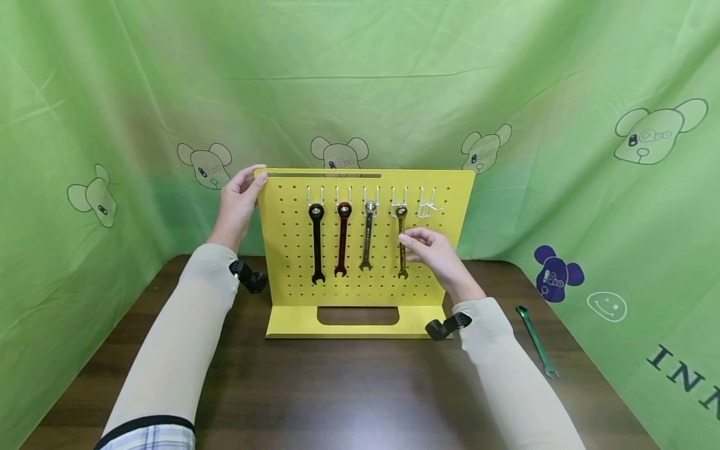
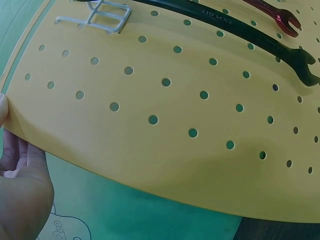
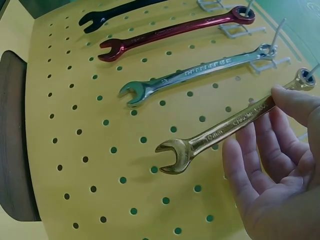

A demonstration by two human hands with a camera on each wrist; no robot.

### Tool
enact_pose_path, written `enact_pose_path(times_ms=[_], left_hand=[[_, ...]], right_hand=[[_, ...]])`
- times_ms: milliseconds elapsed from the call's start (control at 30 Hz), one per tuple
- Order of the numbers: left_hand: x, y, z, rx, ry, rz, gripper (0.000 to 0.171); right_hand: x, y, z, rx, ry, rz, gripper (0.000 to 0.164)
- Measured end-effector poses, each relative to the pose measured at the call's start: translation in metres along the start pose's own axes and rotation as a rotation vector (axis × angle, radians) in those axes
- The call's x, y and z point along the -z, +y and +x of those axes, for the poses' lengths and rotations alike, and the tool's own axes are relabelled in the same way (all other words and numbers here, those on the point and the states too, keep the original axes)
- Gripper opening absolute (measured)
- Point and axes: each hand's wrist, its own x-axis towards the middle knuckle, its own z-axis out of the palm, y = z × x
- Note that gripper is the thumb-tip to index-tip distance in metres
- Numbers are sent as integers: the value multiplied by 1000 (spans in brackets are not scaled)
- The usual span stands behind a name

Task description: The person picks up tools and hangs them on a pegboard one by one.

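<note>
My left hand (image 1: pixel 235 209) grips the upper left corner of a yellow pegboard (image 1: pixel 360 300), thumb on the front and fingers behind the edge. My right hand (image 1: pixel 437 255) pinches the shaft of a gold combination wrench (image 3: pixel 220 127) between thumb and fingers. That wrench hangs down the board with its ring end at the fourth white hook (image 1: pixel 399 195) and its open jaw end low. To its left hang a black wrench (image 1: pixel 317 244), a red wrench (image 1: pixel 342 244) and a silver wrench (image 1: pixel 367 240), each on its own hook.
A fifth white hook (image 1: pixel 429 203) at the board's right holds no wrench. A green wrench (image 1: pixel 537 340) lies on the brown table (image 1: pixel 337 387) at the right, beyond my right forearm. Green printed cloth (image 1: pixel 394 94) surrounds the table behind and at both sides.
</note>
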Motion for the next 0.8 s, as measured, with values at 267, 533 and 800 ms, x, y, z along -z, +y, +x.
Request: enact_pose_path(times_ms=[267,533,800], left_hand=[[0,0,0,5,-6,-2,40],[1,0,0,11,-5,-3,43],[1,0,0,11,-6,1,42]], right_hand=[[-5,1,3,-12,11,25,48],[-2,4,0,28,10,52,42],[5,4,-8,38,4,24,40]])
